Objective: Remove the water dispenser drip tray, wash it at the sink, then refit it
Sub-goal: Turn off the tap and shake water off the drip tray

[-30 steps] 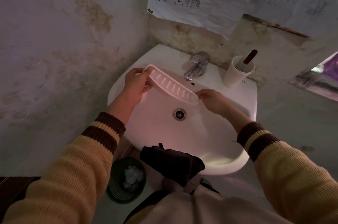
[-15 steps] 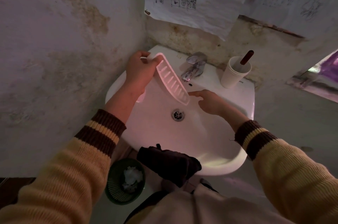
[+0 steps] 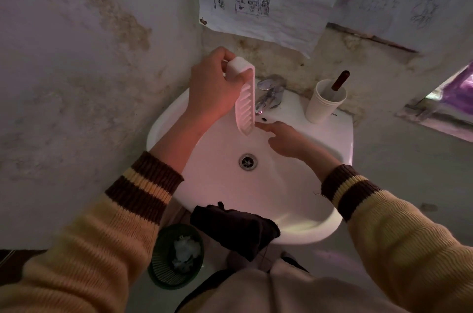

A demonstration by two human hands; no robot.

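Observation:
The white slotted drip tray (image 3: pixel 245 105) hangs nearly upright over the back of the white sink (image 3: pixel 330 225), its lower end pointing into the basin. My left hand (image 3: pixel 215 90) grips its top end. My right hand (image 3: pixel 284 138) is below the chrome tap (image 3: pixel 268 95), holding nothing, with one finger stretched out close to the tray's lower tip. No water stream is visible from the tap.
A white paper cup (image 3: pixel 323 103) with a brown-handled item stands on the sink's back right. A dark cloth (image 3: pixel 235 228) drapes over the front rim. A green waste basket (image 3: pixel 176 256) sits on the floor below left. Stained walls close in left and behind.
My left hand has lifted the tray from lying across the basin to hanging almost vertical. My right hand let go of the tray's far end and stayed low by the tap.

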